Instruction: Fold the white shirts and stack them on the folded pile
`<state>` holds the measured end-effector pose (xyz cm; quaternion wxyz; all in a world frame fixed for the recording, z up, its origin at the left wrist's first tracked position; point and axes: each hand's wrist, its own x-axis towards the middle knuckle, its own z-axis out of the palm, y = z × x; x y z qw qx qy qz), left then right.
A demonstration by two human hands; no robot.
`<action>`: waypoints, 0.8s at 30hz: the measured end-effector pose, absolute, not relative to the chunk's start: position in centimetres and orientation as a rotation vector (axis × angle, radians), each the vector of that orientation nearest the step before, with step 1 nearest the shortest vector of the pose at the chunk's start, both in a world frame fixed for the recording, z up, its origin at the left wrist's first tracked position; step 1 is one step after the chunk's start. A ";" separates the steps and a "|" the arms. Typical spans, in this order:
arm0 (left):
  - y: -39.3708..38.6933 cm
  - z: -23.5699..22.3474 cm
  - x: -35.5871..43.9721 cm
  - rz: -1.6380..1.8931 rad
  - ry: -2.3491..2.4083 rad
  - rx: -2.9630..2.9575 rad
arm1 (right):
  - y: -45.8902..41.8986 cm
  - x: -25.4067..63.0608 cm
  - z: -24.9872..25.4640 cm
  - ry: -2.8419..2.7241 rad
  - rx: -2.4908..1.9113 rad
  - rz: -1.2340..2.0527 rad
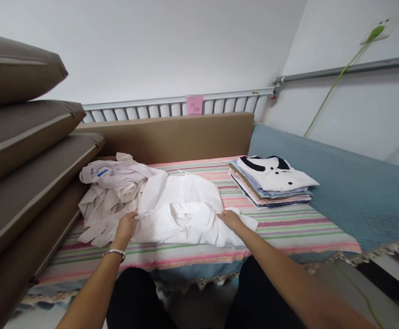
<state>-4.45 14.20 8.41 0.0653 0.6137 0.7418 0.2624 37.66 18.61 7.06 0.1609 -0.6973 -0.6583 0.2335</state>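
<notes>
A white shirt (182, 208) lies spread on a striped cloth (288, 228) in front of me. My left hand (127, 225), with a silver bracelet on its wrist, pinches the shirt's left edge. My right hand (230, 219) is closed on the shirt's right side near a sleeve. To the left of the shirt sits a heap of pale unfolded clothes (108, 192).
A stack of folded clothes (271, 185) with a white and navy top piece lies at the right on the striped cloth. Brown cushions (24, 151) are piled at the left. A blue blanket (350, 192) covers the right. A brown board (186, 135) and white railing stand behind.
</notes>
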 end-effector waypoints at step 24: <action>13.1 4.9 10.9 0.657 1.591 1.998 | 17.1 38.9 3.7 -1.705 -1.739 0.844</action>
